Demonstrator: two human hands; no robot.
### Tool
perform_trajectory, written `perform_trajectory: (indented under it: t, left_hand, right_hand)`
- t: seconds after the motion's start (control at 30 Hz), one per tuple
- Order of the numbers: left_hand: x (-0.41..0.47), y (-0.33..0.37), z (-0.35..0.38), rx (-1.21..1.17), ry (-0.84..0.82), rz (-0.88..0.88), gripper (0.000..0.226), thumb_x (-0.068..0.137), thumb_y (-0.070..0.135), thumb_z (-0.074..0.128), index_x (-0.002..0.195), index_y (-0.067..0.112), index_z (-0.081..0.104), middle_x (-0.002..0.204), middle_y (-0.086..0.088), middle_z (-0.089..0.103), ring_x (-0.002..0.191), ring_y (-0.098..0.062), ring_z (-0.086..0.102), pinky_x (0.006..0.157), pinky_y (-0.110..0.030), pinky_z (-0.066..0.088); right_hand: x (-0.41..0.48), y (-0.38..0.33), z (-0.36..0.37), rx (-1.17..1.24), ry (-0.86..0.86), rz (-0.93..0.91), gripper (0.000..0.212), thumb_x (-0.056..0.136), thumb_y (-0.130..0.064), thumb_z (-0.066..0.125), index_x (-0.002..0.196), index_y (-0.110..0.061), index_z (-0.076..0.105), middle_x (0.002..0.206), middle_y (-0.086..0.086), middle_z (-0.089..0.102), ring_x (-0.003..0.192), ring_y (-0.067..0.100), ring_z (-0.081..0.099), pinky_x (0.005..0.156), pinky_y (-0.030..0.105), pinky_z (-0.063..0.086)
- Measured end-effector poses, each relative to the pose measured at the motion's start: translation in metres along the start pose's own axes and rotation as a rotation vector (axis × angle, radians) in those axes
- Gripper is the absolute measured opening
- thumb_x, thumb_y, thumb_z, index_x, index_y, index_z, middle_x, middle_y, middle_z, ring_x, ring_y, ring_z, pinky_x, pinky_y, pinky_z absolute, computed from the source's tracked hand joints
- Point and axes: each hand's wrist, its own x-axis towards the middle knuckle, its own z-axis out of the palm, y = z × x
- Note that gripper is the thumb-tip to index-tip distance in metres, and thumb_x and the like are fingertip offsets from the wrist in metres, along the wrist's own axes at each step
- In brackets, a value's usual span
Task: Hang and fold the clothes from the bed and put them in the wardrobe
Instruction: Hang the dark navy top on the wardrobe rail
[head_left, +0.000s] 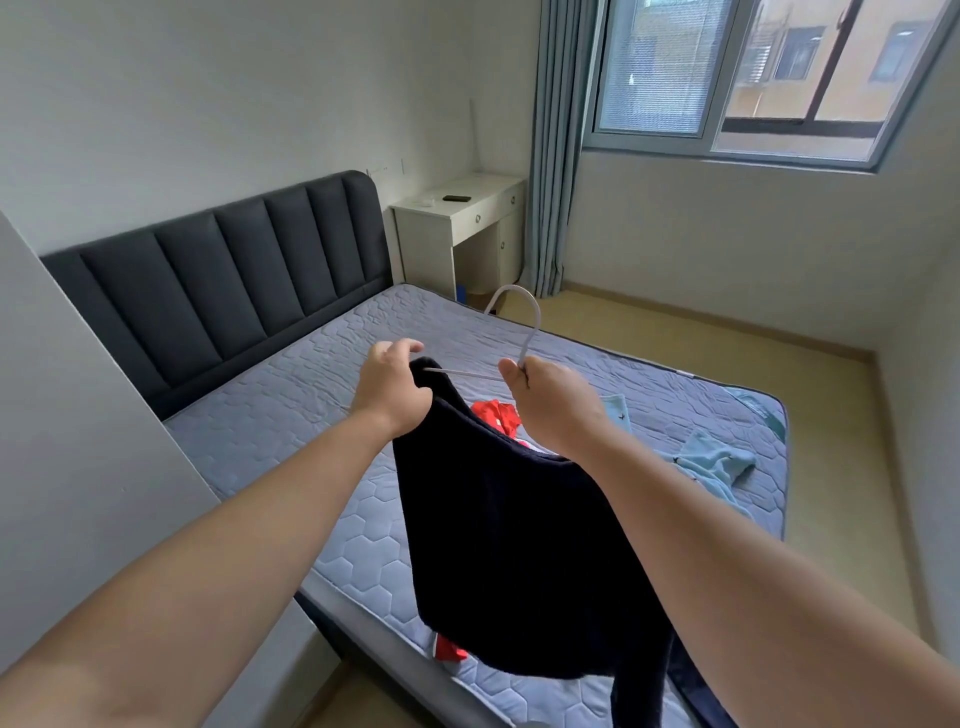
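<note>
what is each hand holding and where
The left hand grips the dark garment at its top edge; the right hand pinches the white hanger below its hook.

You held navy garment (519, 545) up over bed (291, 415), hanging limp, one arm of white hanger (530, 338) in its top, hook up. Red garment (498, 415) & lt-blue garment (717, 462) lay crumpled on bed behind.

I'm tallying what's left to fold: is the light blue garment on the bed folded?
Not folded. The light blue garment lies rumpled and loosely spread on the mattress, to the right of the right hand.
</note>
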Motion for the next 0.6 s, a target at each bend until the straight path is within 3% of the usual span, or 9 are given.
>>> perform_trajectory:
  t: [0.1, 0.23, 0.33, 0.4, 0.5, 0.6]
  left_hand:
    - [-0.004, 0.001, 0.006, -0.054, 0.058, -0.159, 0.052, 0.086, 0.020, 0.070, 0.134, 0.014, 0.050, 0.133, -0.013, 0.048, 0.110, -0.030, 0.057, 0.091, -0.036, 0.048]
    - [-0.017, 0.016, 0.018, -0.253, -0.214, -0.328, 0.053, 0.092, 0.044, 0.068, 0.129, 0.009, 0.050, 0.112, -0.009, 0.063, 0.091, -0.026, 0.069, 0.077, -0.038, 0.060]
    - [-0.032, 0.030, 0.028, -0.406, -0.419, -0.273, 0.050, 0.097, 0.048, 0.062, 0.126, 0.008, 0.056, 0.101, -0.009, 0.068, 0.074, -0.021, 0.070, 0.072, -0.039, 0.062]
    - [-0.040, 0.038, 0.033, -0.425, -0.518, -0.202, 0.048, 0.098, 0.045, 0.061, 0.131, 0.010, 0.056, 0.105, -0.010, 0.069, 0.074, -0.020, 0.069, 0.071, -0.038, 0.062]
    - [-0.045, 0.046, 0.029, -0.461, -0.567, -0.154, 0.039, 0.098, 0.039, 0.063, 0.128, 0.013, 0.060, 0.103, -0.010, 0.071, 0.079, -0.020, 0.068, 0.080, -0.042, 0.061]
    - [-0.045, 0.044, 0.012, -0.487, -0.590, -0.132, 0.029, 0.102, 0.034, 0.057, 0.117, 0.012, 0.067, 0.099, -0.015, 0.069, 0.080, -0.021, 0.065, 0.086, -0.047, 0.058]
  right_hand:
    - [0.003, 0.003, 0.004, 0.126, 0.032, 0.060, 0.045, 0.106, -0.053, 0.025, 0.075, -0.027, 0.045, 0.075, -0.003, 0.057, 0.070, 0.017, 0.051, 0.058, 0.035, 0.033]
    - [0.011, 0.000, 0.002, 0.386, 0.081, 0.151, 0.045, 0.107, -0.050, 0.028, 0.084, -0.021, 0.053, 0.085, -0.003, 0.061, 0.077, 0.017, 0.055, 0.065, 0.035, 0.036]
    - [0.016, -0.006, 0.002, 0.526, 0.093, 0.191, 0.030, 0.105, -0.046, 0.035, 0.096, -0.022, 0.052, 0.088, 0.006, 0.065, 0.076, 0.020, 0.061, 0.065, 0.034, 0.044]
    - [0.018, -0.009, 0.003, 0.658, 0.059, 0.194, 0.017, 0.105, -0.039, 0.040, 0.110, -0.027, 0.050, 0.082, 0.008, 0.070, 0.058, 0.008, 0.063, 0.058, 0.032, 0.046]
    - [0.023, -0.012, 0.001, 0.754, 0.038, 0.226, 0.019, 0.106, -0.029, 0.044, 0.096, -0.021, 0.058, 0.072, 0.004, 0.073, 0.039, 0.004, 0.054, 0.045, 0.026, 0.047]
    - [0.028, -0.011, -0.002, 0.863, -0.006, 0.266, 0.024, 0.107, -0.023, 0.046, 0.093, -0.014, 0.063, 0.080, 0.010, 0.074, 0.047, 0.010, 0.062, 0.048, 0.029, 0.055]
